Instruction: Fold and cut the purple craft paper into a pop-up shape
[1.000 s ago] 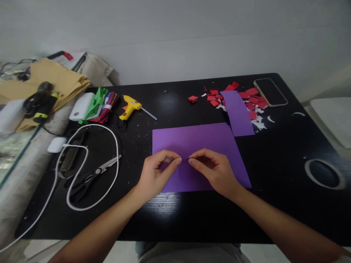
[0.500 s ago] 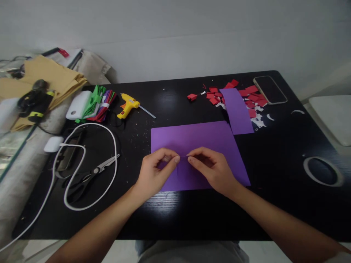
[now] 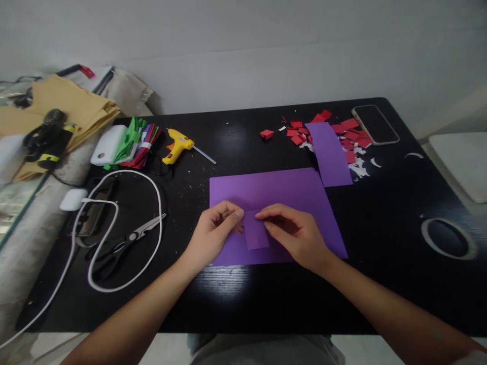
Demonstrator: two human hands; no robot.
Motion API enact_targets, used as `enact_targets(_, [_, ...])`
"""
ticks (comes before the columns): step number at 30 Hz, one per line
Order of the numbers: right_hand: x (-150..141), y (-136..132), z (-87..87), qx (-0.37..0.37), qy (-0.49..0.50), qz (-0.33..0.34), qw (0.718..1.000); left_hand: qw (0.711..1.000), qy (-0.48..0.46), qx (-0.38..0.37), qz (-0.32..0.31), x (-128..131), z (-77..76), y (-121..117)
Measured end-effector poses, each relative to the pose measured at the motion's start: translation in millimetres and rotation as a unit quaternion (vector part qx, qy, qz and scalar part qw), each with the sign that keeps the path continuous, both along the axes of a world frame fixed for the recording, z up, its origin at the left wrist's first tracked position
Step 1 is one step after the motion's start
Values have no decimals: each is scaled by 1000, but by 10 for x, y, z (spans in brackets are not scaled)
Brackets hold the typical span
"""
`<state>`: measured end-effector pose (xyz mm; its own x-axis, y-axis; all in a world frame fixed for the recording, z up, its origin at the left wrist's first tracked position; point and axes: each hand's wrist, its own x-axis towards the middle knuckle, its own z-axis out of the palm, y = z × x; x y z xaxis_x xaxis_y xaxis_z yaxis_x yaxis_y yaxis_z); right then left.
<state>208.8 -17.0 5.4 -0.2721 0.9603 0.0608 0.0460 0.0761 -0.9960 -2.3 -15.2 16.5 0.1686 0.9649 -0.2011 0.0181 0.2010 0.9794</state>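
Between my hands is a small purple piece of paper [image 3: 256, 234], roughly rectangular, hanging down from its upper edge. My left hand [image 3: 215, 229] pinches its upper left corner between thumb and forefinger. At the upper right corner, my right hand [image 3: 297, 230] grips it with thumb and fingertips. Beneath both hands lies a large purple sheet [image 3: 266, 187] flat on the black table. A purple paper strip [image 3: 330, 157] rests beyond the sheet's far right corner, partly over red paper pieces [image 3: 348, 133].
On the left are scissors [image 3: 140, 234], a looped white cable [image 3: 161, 203], a yellow glue gun [image 3: 178, 146] and bundled coloured strips [image 3: 133, 144]. A phone [image 3: 375, 124] lies at the back right, white scraps [image 3: 359, 170] beside the red pieces, and a tape roll [image 3: 428, 238] farther right.
The small purple piece has turned from nearly edge-on to showing its flat face. My left hand has shifted slightly left and up; the things on the table stay put.
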Motion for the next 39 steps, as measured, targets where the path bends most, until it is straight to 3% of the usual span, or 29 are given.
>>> enact_targets(8, [-16,37,-44,-52,58,-26,997,996,-37,83,-4,23,-2,-45])
enact_targets(15, [-12,12,-43,-104,39,-32,993,998,3,55,0,37,-40,-54])
enact_targets(22, [-25,12,-74,-125,58,-11,990,992,70,101,30,37,-50,-47])
enact_targets(39, [-39,10,-74,-138,54,-6,989,997,32,70,28,49,-45,-49])
